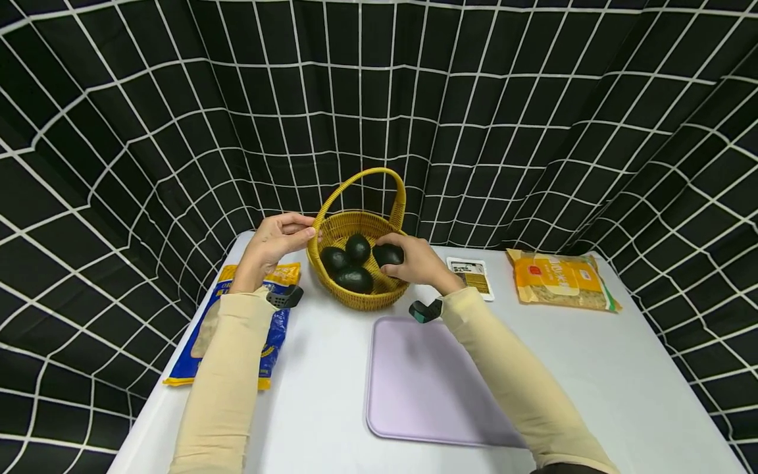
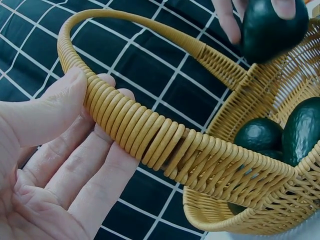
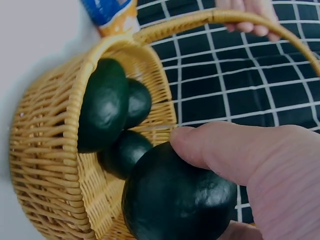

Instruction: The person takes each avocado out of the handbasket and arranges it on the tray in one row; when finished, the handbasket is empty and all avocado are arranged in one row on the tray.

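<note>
A yellow wicker basket [image 1: 362,301] with a tall arched handle [image 2: 135,125] stands toward the back of the table. Three dark green avocados lie inside it, among them a front avocado [image 1: 354,279] and a rear avocado [image 1: 358,248]. My left hand [image 1: 275,242] pinches the left side of the handle, thumb on one face and fingertips behind it. At the basket's right side, my right hand [image 1: 417,260] grips another avocado [image 3: 177,195] between thumb and fingers. That avocado is over the basket's opening; whether it touches the wicker I cannot tell.
A lilac tray [image 1: 432,388] lies in front of the basket. To the left, a blue and yellow bag [image 1: 275,336] is partly under my left arm. A small white-edged packet [image 1: 474,275] and an orange food bag [image 1: 559,280] lie right. A black grid curtain [image 1: 474,131] surrounds the table.
</note>
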Tool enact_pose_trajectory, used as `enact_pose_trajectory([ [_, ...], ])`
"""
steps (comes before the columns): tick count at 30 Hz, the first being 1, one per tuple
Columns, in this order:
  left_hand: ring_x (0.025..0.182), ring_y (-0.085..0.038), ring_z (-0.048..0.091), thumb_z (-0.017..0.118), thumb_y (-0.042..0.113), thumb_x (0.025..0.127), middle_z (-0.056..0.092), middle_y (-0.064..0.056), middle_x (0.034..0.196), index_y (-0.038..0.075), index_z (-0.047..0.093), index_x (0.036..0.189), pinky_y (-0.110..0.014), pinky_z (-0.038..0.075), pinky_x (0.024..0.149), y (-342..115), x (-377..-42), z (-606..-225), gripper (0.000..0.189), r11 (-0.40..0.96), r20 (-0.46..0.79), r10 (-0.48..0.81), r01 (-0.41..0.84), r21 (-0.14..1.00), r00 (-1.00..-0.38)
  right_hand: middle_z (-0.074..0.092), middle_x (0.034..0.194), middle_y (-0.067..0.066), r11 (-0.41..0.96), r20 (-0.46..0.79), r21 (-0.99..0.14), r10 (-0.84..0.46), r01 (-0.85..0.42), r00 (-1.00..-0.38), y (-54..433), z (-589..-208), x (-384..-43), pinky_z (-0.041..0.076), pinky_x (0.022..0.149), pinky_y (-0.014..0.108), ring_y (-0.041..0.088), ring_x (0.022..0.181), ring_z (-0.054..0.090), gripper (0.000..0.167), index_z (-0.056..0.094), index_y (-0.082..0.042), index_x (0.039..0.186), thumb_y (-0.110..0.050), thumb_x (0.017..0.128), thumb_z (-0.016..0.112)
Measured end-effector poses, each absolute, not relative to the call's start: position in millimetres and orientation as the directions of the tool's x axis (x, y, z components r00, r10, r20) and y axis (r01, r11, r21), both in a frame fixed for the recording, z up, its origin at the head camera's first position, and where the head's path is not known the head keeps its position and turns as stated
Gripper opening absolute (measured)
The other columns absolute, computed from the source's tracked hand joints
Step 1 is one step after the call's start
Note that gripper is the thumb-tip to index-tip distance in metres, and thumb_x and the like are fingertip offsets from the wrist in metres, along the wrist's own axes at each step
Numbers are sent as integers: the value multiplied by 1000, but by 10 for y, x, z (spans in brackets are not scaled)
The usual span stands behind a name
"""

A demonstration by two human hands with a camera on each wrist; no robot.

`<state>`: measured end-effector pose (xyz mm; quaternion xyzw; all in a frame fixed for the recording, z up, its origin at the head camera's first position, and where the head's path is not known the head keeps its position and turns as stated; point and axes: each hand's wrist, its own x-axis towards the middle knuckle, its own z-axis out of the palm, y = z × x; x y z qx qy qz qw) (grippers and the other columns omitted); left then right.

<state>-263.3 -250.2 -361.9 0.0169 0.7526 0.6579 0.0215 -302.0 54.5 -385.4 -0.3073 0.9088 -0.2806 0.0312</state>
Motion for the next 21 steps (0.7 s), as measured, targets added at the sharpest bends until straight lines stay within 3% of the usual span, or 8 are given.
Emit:
enact_pose_trajectory([
  [4,95,-8,72,70,15,97,75,2,104,3,66,122,-23,58,90,-2503,-2620,-3612,29,130,-12,55,-5,991,-998,65,134,8,643,142,-565,-541,-517,-829,605,-3846,-2906,54,96,48,30,114,63,52,63,-18,135,-25,86,79],
  [14,93,-6,72,70,17,97,74,8,99,5,65,122,-22,58,90,-2500,-2618,-3614,29,120,-28,53,-22,993,-998,67,130,5,624,182,-625,-466,-468,-866,704,-3909,-2558,55,88,44,26,106,65,51,63,-23,133,-27,85,79],
  [21,95,-7,72,71,16,96,73,7,98,9,67,117,-21,58,89,-2500,-2615,-3622,22,135,-26,46,-19,991,-999,67,126,7,561,132,-740,-421,-372,-898,729,-4024,-2254,52,84,40,26,105,63,51,64,-27,130,-25,82,83],
])
